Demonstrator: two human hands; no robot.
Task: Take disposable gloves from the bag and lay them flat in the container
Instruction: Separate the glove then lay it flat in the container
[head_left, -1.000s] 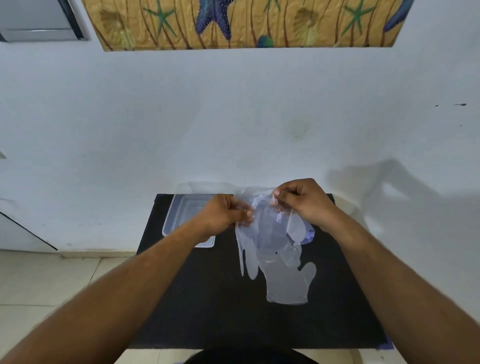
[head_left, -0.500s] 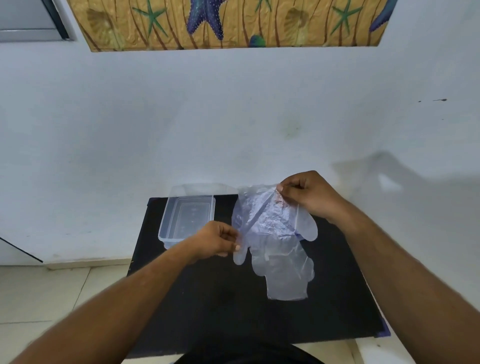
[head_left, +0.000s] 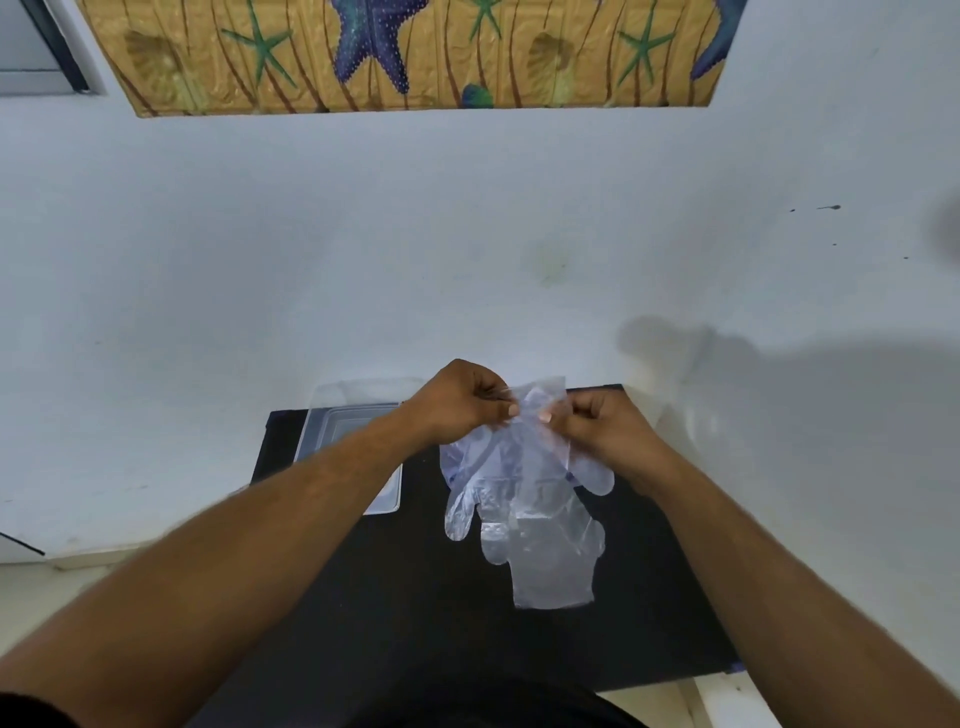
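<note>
Thumbs and fingertips of the left hand and right hand pinch the top edge of the clear bag, while gloves hang below onto the black table, beside the container under the left forearm

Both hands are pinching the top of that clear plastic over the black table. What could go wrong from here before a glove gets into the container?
1. The left hand and right hand pinch the same thin plastic bundle; several gloves may come away stuck together.
2. A loose glove already lies on the black table and could be dragged along.
3. The left forearm crosses the container, so a glove could land creased rather than flat.
</note>
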